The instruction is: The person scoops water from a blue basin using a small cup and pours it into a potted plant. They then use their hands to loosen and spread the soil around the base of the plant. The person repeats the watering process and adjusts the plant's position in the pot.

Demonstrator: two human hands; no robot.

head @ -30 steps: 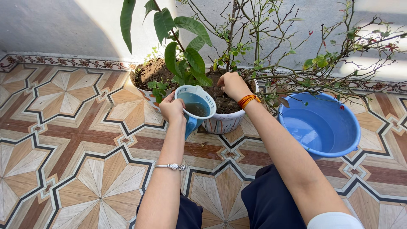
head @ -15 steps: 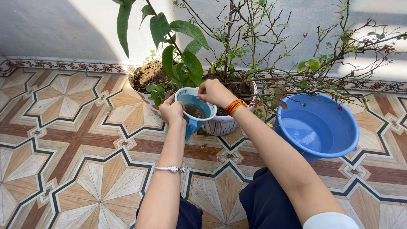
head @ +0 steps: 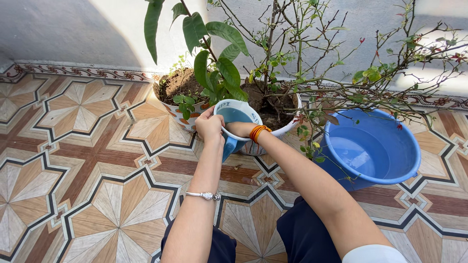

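Your left hand [head: 210, 127] has its grip closed round the rim and side of the blue plastic jug [head: 236, 124], thumb over the lip, and the jug hangs just in front of the striped plant pot [head: 273, 132], close above the patterned tile floor [head: 87, 160]. Your right hand [head: 237, 129] reaches down into the mouth of the jug past the orange wrist bands [head: 257, 131]; its fingers are hidden inside, so I cannot tell whether they are curled round anything or simply dipped in.

Judging from this, you are scooping or wetting with the right hand while the left steadies the vessel. To do that well, keep the jug level: it tips a little toward you, and any more tilt would likely spill over the near lip onto the floor and your dark trousers [head: 302, 234]. Let the left hand bear the weight and keep the thumb hooked over the rim, so the right hand can work freely without pushing the jug down.

Mind the thin thorny-looking branches [head: 341, 83] spreading out over the blue basin [head: 385, 156] to your right; lift your right forearm out on the near side, not sideways into them. The broad-leaved plant [head: 214, 73] in the neighbouring soil-filled pot [head: 173, 95] sits just behind your left hand, so bring the jug up toward the soil [head: 265, 104] slowly to avoid bending its leaves.
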